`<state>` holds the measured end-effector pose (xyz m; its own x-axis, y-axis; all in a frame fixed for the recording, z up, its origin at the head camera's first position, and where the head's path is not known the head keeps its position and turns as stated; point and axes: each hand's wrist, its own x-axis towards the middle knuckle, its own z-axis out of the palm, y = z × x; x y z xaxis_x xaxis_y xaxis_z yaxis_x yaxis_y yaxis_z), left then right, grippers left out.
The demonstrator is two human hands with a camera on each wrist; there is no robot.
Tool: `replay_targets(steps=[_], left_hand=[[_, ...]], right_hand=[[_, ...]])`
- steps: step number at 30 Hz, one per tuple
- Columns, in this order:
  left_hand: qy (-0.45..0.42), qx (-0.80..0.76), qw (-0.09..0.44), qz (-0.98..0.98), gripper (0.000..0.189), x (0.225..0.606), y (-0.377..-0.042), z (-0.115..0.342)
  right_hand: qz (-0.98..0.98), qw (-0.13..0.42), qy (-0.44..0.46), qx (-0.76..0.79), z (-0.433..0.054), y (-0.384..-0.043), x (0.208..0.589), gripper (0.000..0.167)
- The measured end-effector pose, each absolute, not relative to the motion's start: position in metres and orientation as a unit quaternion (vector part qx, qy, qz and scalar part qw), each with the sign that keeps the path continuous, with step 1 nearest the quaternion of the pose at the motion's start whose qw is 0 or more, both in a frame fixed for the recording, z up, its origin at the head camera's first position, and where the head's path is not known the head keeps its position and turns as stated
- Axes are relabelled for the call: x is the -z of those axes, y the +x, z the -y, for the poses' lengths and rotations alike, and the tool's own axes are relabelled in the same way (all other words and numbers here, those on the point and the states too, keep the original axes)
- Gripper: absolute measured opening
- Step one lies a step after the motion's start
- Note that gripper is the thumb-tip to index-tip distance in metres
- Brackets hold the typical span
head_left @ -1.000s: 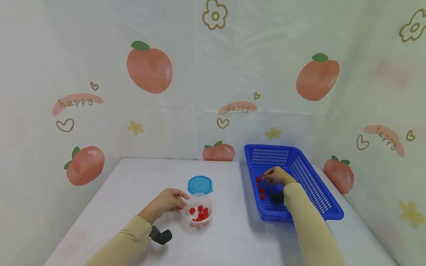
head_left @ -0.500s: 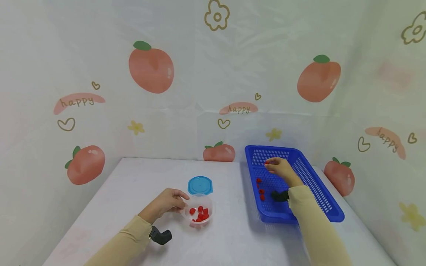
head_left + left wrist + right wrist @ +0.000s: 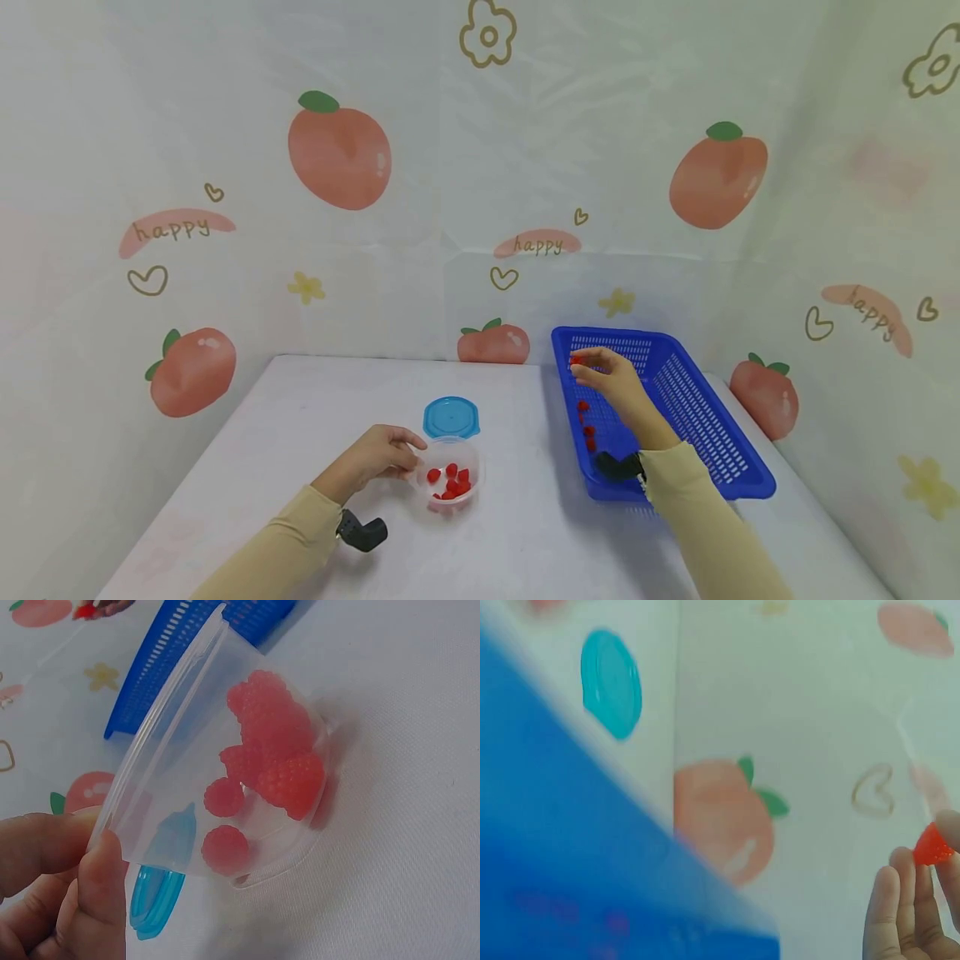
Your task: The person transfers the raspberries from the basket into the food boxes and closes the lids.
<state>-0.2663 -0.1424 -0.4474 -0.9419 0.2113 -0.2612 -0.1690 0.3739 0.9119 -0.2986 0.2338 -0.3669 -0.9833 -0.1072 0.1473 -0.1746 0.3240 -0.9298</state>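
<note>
My left hand (image 3: 378, 457) pinches the rim of a clear plastic tub (image 3: 180, 825) between thumb and fingers. Several raspberries (image 3: 289, 784) lie at the bottom of the tub, which stands on the white table. Over the far left part of a blue perforated basket (image 3: 716, 417), my right hand (image 3: 615, 379) is raised, pinching one raspberry (image 3: 933, 846) between thumb and fingertips. More raspberries (image 3: 589, 432) lie in a row inside the basket along its left wall, below that hand.
A blue lid (image 3: 451, 417) lies flat on the table (image 3: 510, 533) just behind the tub. White sheeting (image 3: 420, 167) printed with fruit and flowers rises behind the table and along both sides. Each wrist carries a black camera mount (image 3: 363, 532).
My right hand has lifted a raspberry up from the basket floor, then shifted left toward the basket's left rim. My left hand and the tub have stayed in place.
</note>
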Motion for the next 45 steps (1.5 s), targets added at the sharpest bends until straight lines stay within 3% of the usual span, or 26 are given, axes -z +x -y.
replay_targets(steps=[10, 22, 30, 45], left_hand=[[0.013, -0.561, 0.172, -0.809, 0.025, 0.447, -0.266, 0.142], [0.021, -0.567, 0.173, -0.805, 0.025, 0.446, -0.265, 0.144], [0.023, -0.567, 0.178, -0.804, 0.026, 0.448, -0.267, 0.144], [0.023, -0.567, 0.177, -0.804, 0.027, 0.448, -0.267, 0.144]], right_hand=[[0.802, 0.016, 0.129, -0.583, -0.197, -0.271, 0.365, 0.038], [0.785, -0.019, 0.17, -0.595, -0.157, -0.247, 0.398, 0.031], [0.77, -0.027, 0.203, -0.604, -0.136, -0.243, 0.427, 0.033], [0.768, -0.072, 0.178, -0.611, -0.112, -0.236, 0.459, 0.024]])
